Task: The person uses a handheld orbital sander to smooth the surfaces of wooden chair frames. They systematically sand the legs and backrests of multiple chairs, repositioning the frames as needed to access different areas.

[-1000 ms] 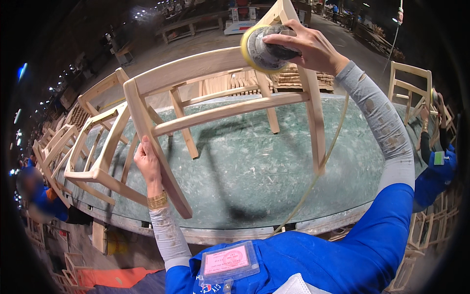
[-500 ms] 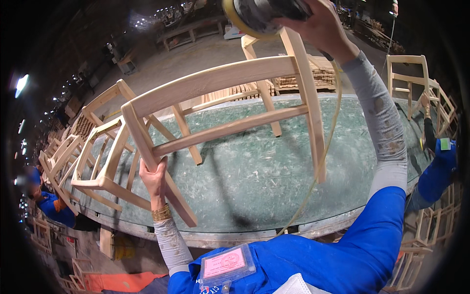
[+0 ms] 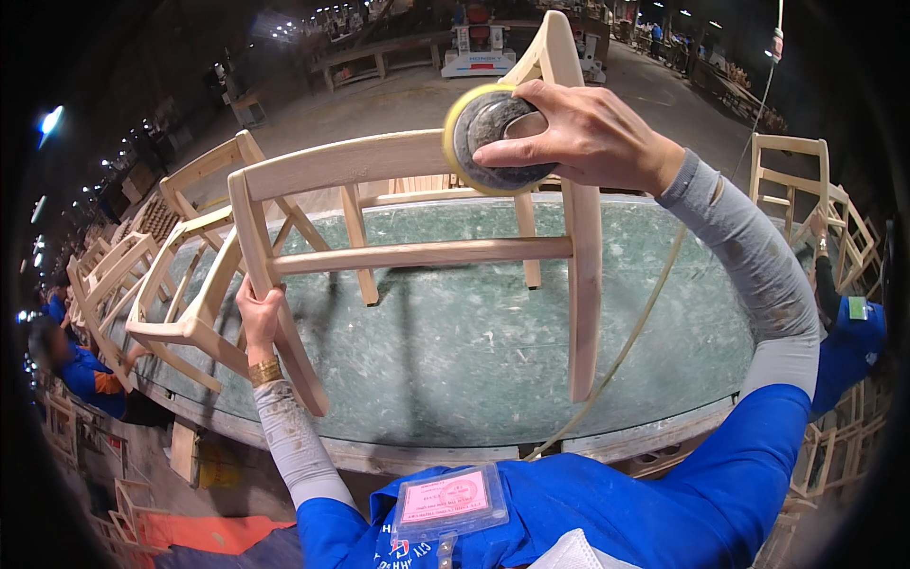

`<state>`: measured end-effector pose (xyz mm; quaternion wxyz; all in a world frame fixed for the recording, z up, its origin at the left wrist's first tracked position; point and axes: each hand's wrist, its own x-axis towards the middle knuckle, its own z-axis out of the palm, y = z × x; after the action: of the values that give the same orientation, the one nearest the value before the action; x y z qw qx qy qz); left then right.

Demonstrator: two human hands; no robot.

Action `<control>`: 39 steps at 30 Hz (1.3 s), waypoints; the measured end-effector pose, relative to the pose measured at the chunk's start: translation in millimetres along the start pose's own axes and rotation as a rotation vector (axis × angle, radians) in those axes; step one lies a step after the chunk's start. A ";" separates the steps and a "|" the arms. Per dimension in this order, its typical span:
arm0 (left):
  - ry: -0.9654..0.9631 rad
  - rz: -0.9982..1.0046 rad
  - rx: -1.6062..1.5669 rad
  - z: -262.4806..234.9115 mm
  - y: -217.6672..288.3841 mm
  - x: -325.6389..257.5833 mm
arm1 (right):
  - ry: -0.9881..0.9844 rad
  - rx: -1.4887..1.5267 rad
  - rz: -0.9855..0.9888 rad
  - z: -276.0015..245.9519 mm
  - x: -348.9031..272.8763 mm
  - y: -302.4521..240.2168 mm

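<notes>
A pale wooden chair frame (image 3: 351, 159) stands on the green worktable (image 3: 455, 351) in front of me, slightly tilted. My left hand (image 3: 258, 321) is closed round its left upright, below the lower crossbar. In my right hand (image 3: 602, 137) is a round orbital sander (image 3: 479, 133) with a yellow-edged pad. The sander is at the right part of the curved top rail, by the right post; its pad face is turned from view, so I cannot tell whether it touches. A thin yellowish hose (image 3: 645, 327) runs down across the table.
Another chair frame (image 3: 190, 327) stands close at the left, with more behind it. Chairs (image 3: 791, 171) stand at the far right. Co-workers in blue (image 3: 90, 379) are on the left and right (image 3: 853, 332). Machinery (image 3: 477, 47) stands beyond the table.
My right hand has brought the sander down and nearer, from above the right post to the top rail. The chair frame has turned and shifted slightly left, with my left hand still gripping it.
</notes>
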<state>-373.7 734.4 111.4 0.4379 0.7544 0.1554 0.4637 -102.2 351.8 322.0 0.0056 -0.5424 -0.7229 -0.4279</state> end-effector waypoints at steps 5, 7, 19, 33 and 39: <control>-0.018 0.001 -0.016 -1.9 -7.5 8.3 | -0.002 -0.060 -0.081 -0.5 9.6 7.5; -0.012 0.008 -0.011 1.0 -5.9 11.6 | -0.005 -0.051 -0.106 1.1 13.0 10.6; -0.028 0.025 -0.022 -0.4 -7.7 14.3 | -0.007 -0.198 -0.076 1.9 27.4 42.5; -0.020 0.008 0.004 -2.8 -3.5 5.0 | -0.008 -0.177 -0.072 -4.5 28.2 37.9; -0.005 -0.014 -0.002 -4.3 -2.7 4.7 | -0.043 0.018 -0.219 19.3 54.9 -3.0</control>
<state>-374.4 741.1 112.8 0.4425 0.7538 0.1591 0.4589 -118.3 406.5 333.9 -0.0519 -0.4692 -0.7817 -0.4076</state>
